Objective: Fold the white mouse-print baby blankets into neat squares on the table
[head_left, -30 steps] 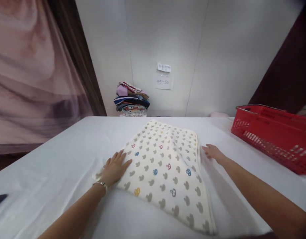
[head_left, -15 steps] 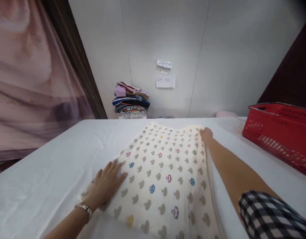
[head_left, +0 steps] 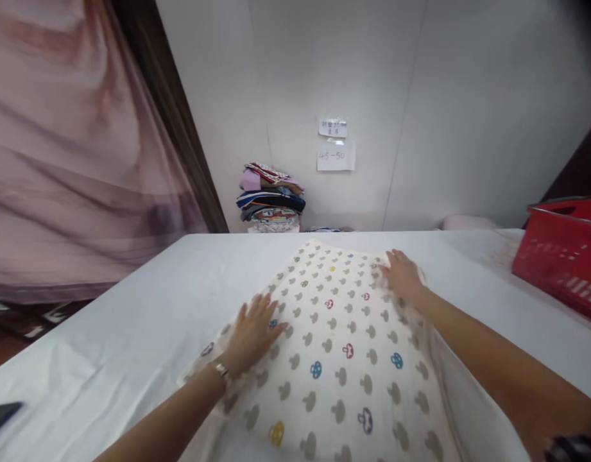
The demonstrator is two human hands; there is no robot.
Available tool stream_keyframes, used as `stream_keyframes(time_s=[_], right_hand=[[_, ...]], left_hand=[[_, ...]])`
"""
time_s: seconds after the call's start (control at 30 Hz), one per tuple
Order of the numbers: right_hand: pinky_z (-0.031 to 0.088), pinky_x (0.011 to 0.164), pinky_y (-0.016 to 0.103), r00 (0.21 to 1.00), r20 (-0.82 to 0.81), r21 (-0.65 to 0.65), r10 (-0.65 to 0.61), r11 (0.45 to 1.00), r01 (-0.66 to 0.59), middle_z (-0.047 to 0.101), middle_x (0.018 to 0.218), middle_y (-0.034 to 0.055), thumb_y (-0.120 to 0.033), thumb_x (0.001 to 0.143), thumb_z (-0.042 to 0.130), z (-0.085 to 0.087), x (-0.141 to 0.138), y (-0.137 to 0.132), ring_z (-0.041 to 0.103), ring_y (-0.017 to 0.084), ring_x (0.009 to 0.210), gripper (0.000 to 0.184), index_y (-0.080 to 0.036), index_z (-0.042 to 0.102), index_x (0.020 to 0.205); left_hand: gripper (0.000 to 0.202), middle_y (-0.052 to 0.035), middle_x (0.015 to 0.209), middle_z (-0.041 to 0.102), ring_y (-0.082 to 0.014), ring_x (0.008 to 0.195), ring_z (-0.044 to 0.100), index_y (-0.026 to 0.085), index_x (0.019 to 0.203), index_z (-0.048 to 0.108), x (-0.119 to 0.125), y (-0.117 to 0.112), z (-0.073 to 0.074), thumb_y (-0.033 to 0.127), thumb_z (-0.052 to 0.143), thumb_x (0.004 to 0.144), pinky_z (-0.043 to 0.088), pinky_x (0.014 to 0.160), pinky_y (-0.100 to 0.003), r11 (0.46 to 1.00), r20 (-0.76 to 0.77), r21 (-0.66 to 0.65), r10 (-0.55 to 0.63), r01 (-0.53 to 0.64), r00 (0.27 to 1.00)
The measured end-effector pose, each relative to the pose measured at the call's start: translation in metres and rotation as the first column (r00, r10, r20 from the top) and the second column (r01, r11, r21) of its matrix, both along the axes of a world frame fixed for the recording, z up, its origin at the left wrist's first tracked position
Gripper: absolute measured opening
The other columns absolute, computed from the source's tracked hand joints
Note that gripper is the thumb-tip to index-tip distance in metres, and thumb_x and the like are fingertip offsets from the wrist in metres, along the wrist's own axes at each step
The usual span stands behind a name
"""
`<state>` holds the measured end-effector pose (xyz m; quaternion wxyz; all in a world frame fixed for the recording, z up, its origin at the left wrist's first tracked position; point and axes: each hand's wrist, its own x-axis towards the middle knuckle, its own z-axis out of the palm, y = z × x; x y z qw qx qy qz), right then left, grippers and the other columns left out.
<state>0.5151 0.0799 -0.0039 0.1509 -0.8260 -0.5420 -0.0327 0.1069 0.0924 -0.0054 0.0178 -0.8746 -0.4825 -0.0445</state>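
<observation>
A cream cloth [head_left: 334, 333] printed with grey and coloured mushrooms lies spread over the white-covered table [head_left: 145, 308]. On its left edge rests my left hand [head_left: 253, 332], palm down with the fingers spread; a bracelet circles that wrist. My right hand [head_left: 402, 274] lies near the far right corner of the cloth, fingers stretched out over the fabric and slightly blurred. The cloth's right edge looks rumpled beside my right wrist. Its near end runs out of the bottom of the view.
A red plastic basket [head_left: 562, 256] stands on the table at the right. Folded clothes [head_left: 272, 197] are stacked beyond the far edge, against a white wall with paper labels [head_left: 336, 156]. A pink curtain [head_left: 83, 160] hangs at left. A dark flat object [head_left: 1, 416] shows at lower left.
My right hand has released its pinch on the far right corner and now lies flatter on the cloth. My left hand still lies on the left edge. The view has turned slightly left.
</observation>
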Motion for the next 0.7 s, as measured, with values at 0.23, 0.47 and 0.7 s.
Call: stream_keyframes(time_s=[0.23, 0.47, 0.7], right_hand=[[0.013, 0.105, 0.055, 0.994, 0.046, -0.182, 0.099, 0.979, -0.089, 0.026, 0.146, 0.0119, -0.06, 0.084, 0.026, -0.048, -0.018, -0.038, 0.017, 0.031, 0.135, 0.068, -0.018, 0.035, 0.137], [0.019, 0.103, 0.056, 1.0, 0.031, -0.209, -0.006, 0.978, 0.013, 0.028, 0.146, 0.0101, -0.06, 0.083, 0.024, -0.055, 0.025, -0.031, 0.02, 0.031, 0.134, 0.066, -0.021, 0.039, 0.135], [0.021, 0.102, 0.057, 0.987, 0.082, -0.23, -0.142, 0.96, 0.157, 0.019, 0.149, 0.0091, -0.061, 0.082, 0.019, -0.062, 0.042, -0.035, 0.013, 0.029, 0.136, 0.073, -0.018, 0.032, 0.14]], left_hand=[[0.075, -0.0081, 0.149, 0.02, -0.0263, 0.138, 0.01, 0.02, 0.139, 0.031, 0.032, 0.039, -0.02, 0.067, 0.023, 0.082, 0.008, 0.11, -0.05, 0.985, 0.07, -0.143, 0.105, -0.094, 0.992], [0.057, -0.0074, 0.142, 0.038, -0.0245, 0.132, 0.028, 0.025, 0.124, 0.05, 0.025, 0.052, -0.012, 0.059, 0.026, 0.086, 0.02, 0.106, -0.046, 0.969, 0.203, -0.228, 0.149, -0.101, 0.968], [0.049, -0.0144, 0.125, 0.053, -0.0273, 0.117, 0.045, 0.016, 0.113, 0.056, 0.068, 0.112, 0.006, 0.047, 0.027, 0.088, 0.036, 0.091, -0.041, 0.938, 0.251, -0.208, 0.324, -0.276, 0.912]])
